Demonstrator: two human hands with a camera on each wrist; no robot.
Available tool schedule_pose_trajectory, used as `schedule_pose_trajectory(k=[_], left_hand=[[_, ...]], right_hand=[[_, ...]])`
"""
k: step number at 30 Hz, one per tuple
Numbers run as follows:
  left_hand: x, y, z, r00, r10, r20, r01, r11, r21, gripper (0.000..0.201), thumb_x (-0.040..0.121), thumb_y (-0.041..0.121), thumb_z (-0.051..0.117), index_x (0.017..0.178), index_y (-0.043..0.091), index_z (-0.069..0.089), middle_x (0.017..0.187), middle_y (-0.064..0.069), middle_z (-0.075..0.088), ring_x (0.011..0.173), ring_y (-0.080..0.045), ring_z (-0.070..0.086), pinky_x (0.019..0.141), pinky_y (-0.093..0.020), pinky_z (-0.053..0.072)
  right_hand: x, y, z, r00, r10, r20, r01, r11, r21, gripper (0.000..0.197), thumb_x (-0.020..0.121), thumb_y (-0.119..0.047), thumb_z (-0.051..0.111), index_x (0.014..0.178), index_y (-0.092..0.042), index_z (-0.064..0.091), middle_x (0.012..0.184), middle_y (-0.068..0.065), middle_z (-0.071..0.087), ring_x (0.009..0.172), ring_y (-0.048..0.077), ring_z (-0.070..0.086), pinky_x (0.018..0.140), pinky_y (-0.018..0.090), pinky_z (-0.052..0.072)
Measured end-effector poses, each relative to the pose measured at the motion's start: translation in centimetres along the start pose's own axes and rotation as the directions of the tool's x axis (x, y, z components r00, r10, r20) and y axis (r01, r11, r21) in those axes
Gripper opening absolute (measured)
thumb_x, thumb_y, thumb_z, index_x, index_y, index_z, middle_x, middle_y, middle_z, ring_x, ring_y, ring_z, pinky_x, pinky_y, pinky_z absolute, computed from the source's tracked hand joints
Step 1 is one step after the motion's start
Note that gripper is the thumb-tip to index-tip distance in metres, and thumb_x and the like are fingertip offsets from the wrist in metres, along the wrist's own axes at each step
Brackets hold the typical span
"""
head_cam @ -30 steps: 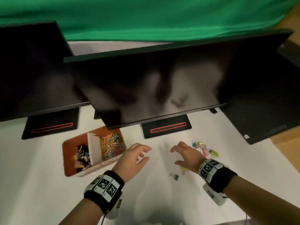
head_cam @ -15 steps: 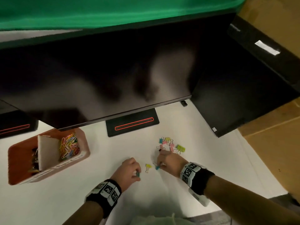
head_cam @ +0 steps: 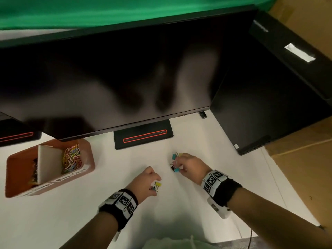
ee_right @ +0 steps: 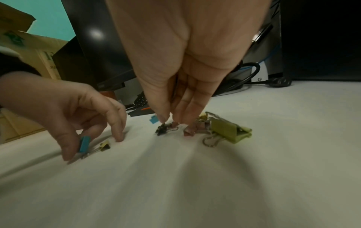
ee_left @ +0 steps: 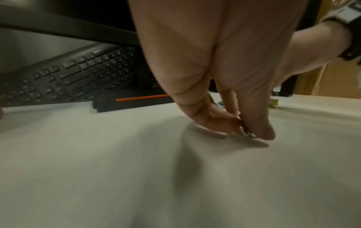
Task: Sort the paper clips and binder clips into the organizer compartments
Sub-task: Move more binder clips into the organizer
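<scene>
My left hand (head_cam: 147, 182) pinches a teal binder clip (ee_right: 84, 144) low over the white table. A small yellow binder clip (head_cam: 158, 184) lies at its fingertips. My right hand (head_cam: 186, 164) is at the loose pile and pinches a small black binder clip (ee_right: 162, 130) with thumb and fingers. A pink clip (ee_right: 192, 129), a large green clip (ee_right: 228, 131) and a teal clip (ee_right: 153, 119) lie around it. The brown organizer (head_cam: 88, 169) stands at the left, with coloured paper clips (head_cam: 71, 157) in its right compartment and binder clips (head_cam: 34, 171) in its left one.
A large dark monitor (head_cam: 125, 78) overhangs the back of the table, its stand base (head_cam: 143, 135) just behind the clips. A black keyboard (ee_left: 68, 77) leans under it. A second monitor (head_cam: 260, 105) and cardboard boxes (head_cam: 305, 168) are at the right.
My left hand, still holding the teal clip, has reached the yellow clip. My right hand has moved back to the pile and taken the black clip.
</scene>
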State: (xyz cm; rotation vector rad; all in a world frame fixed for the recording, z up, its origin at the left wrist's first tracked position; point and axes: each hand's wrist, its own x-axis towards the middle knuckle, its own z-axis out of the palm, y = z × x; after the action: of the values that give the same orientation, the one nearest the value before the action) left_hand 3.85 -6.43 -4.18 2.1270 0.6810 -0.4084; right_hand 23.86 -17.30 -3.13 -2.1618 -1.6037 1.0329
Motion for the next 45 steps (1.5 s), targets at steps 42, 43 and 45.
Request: schedule_pose_trajectory(k=[42,43,45], left_hand=[[-8.9,-5.5,-6.1,0.95,-0.148,-0.275,0.046,0.937,-0.346,0.024,0.072,0.012,0.075,0.074,0.02,0.053,0.075,-0.002,0.066,0.066,-0.015,0.06,0.065,-0.028,0.051],[-9.8,-5.7,-7.1,0.939,-0.157,-0.306,0.036,0.93,-0.365,0.023,0.072,0.012,0.076,0.074,0.02,0.054,0.075,-0.002,0.066,0.066,-0.014,0.06,0.066,-0.03,0.051],[-11.9,-6.8,-9.4,0.909,-0.182,-0.376,0.026,0.924,-0.382,0.023,0.072,0.011,0.077,0.076,0.018,0.055,0.075,-0.001,0.067,0.066,-0.01,0.06,0.065,-0.028,0.05]], right_hand=[[5.0,-9.9,3.4,0.988,-0.07,0.137,0.095,0.978,-0.186,0.028,0.087,-0.009,0.053,0.113,-0.014,0.063,0.123,0.004,0.058,0.107,0.022,0.058,0.092,0.028,0.047],[5.2,-11.1,3.3,0.987,-0.101,0.125,0.122,0.977,-0.173,0.028,0.087,-0.01,0.053,0.114,-0.015,0.063,0.122,0.003,0.058,0.107,0.022,0.058,0.093,0.028,0.047],[5.9,-14.4,3.3,0.979,-0.181,0.096,0.192,0.973,-0.129,0.029,0.087,-0.01,0.055,0.113,-0.015,0.064,0.121,0.003,0.058,0.106,0.021,0.059,0.094,0.028,0.047]])
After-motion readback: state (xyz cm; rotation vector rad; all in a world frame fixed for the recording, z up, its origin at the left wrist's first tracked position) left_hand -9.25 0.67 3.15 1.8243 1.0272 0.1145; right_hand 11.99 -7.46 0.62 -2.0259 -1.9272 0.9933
